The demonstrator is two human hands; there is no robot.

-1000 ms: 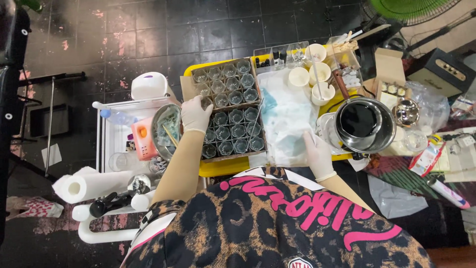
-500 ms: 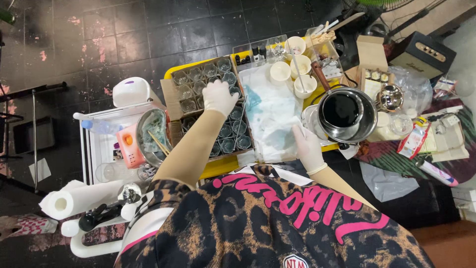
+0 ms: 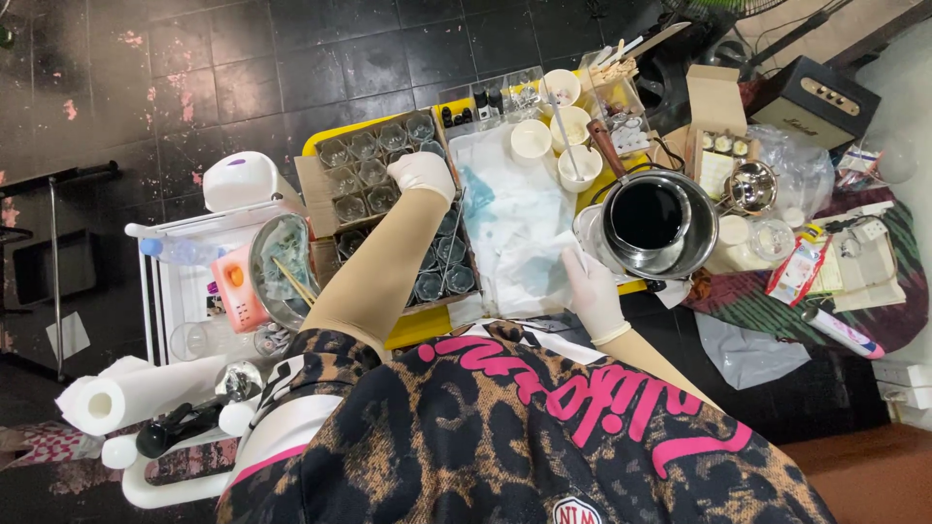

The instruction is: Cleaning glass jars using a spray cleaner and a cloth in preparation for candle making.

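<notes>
Your left hand (image 3: 420,175), gloved in white, rests curled over the small glass jars (image 3: 388,194) that fill the cardboard box (image 3: 313,184); whether its fingers pinch one jar cannot be told. Your right hand (image 3: 592,291), also gloved, lies with fingers loosely spread on the crumpled white paper (image 3: 515,223), touching the rim side of the steel pot (image 3: 655,223). The pot holds a dark liquid and stands just right of the paper. The box sits on a yellow tray (image 3: 417,325), left of the paper. Beyond the paper stand several white cups (image 3: 558,126). Left of the box, a steel bowl (image 3: 277,272) holds wooden sticks, and a white paper roll (image 3: 107,398) lies well apart, near your left side.
</notes>
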